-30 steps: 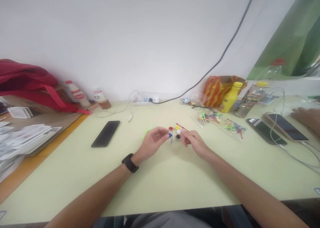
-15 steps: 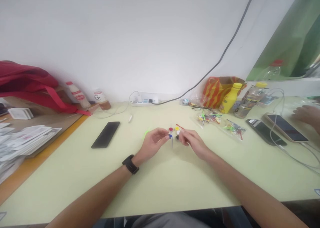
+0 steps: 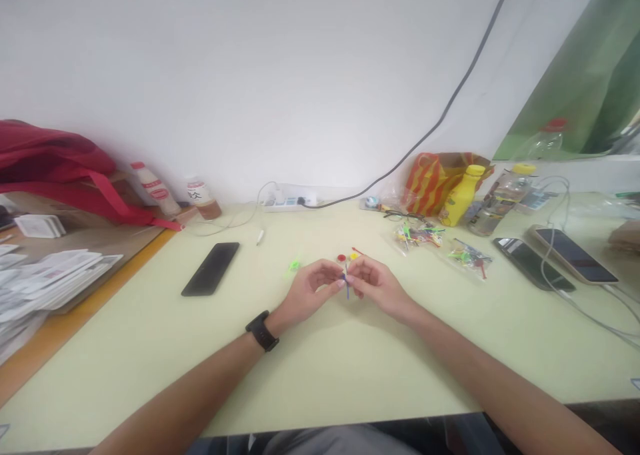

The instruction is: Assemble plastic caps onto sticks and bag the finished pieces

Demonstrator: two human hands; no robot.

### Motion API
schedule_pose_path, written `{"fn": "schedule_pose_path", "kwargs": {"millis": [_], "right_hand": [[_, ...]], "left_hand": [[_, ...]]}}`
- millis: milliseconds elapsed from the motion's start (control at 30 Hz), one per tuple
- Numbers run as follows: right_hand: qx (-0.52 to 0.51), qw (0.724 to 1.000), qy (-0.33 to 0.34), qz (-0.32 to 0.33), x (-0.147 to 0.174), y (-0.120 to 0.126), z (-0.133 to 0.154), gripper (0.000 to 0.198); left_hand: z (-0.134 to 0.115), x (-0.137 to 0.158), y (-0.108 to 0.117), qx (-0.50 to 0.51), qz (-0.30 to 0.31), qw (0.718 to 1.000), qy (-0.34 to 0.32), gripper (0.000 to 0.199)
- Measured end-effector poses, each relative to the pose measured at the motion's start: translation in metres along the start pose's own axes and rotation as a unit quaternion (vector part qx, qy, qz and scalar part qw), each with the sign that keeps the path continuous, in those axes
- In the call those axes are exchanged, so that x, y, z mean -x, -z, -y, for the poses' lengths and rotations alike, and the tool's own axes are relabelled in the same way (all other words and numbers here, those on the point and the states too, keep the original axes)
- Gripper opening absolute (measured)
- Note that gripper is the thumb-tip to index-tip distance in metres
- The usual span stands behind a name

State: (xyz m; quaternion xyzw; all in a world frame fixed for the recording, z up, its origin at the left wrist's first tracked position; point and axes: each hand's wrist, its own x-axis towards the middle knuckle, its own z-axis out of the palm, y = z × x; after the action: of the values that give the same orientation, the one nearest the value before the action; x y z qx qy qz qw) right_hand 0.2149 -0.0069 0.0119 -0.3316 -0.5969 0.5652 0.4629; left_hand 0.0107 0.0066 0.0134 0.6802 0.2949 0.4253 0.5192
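Note:
Above the middle of the table, my left hand [image 3: 319,285] and my right hand [image 3: 374,283] meet fingertip to fingertip. Pinched between them is a small blue plastic piece [image 3: 347,292] with a thin upright stem; the fingers hide most of it. Just beyond the fingertips lie a round red piece [image 3: 341,258], a yellow piece [image 3: 354,256] and a thin red stick [image 3: 357,250]. A bright green piece [image 3: 295,266] rests behind my left hand. A black watch band [image 3: 262,330] is on my left wrist.
A black phone [image 3: 211,269] lies at left, with stacked papers [image 3: 65,285] beyond. Bags of small colourful parts [image 3: 417,234], a yellow bottle [image 3: 461,195] and two more phones with cables stand or lie at right. A power strip [image 3: 290,200] runs along the wall.
My right hand has moved left to meet my left hand, and both now hold the blue piece. At the far right, another person's hand has drawn back towards the edge.

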Motion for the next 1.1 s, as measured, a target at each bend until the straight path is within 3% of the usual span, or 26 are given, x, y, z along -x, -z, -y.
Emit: {"fn": "schedule_pose_path", "kwargs": {"millis": [100, 267, 567, 667, 800, 933, 1100], "right_hand": [[0.004, 1.0, -0.001, 0.001, 0.0, -0.001, 0.0, 0.028], [0.036, 0.999, 0.023, -0.03, 0.001, 0.003, 0.003, 0.03], [0.043, 0.995, 0.062, -0.072, 0.005, 0.0, 0.004, 0.054], [0.039, 0.997, 0.04, -0.052, 0.004, 0.002, 0.004, 0.033], [0.039, 0.999, 0.009, -0.003, 0.002, 0.008, 0.01, 0.066], [-0.006, 0.999, -0.002, -0.036, 0.003, 0.006, 0.016, 0.046], [-0.008, 1.0, -0.003, -0.005, 0.003, -0.001, 0.013, 0.037]], "left_hand": [[-0.001, 0.0, -0.001, 0.006, 0.015, 1.0, -0.005, 0.026], [0.004, -0.003, 0.003, 0.007, -0.025, 1.0, 0.016, 0.024], [0.005, -0.005, 0.007, 0.06, -0.042, 0.997, 0.036, 0.018], [0.003, -0.005, 0.007, 0.065, -0.048, 0.996, 0.034, 0.017], [0.002, -0.005, 0.008, 0.065, -0.059, 0.995, 0.04, 0.017], [0.002, -0.005, 0.008, 0.063, -0.057, 0.995, 0.047, 0.018], [0.001, -0.003, 0.008, 0.056, -0.043, 0.997, 0.045, 0.018]]}}
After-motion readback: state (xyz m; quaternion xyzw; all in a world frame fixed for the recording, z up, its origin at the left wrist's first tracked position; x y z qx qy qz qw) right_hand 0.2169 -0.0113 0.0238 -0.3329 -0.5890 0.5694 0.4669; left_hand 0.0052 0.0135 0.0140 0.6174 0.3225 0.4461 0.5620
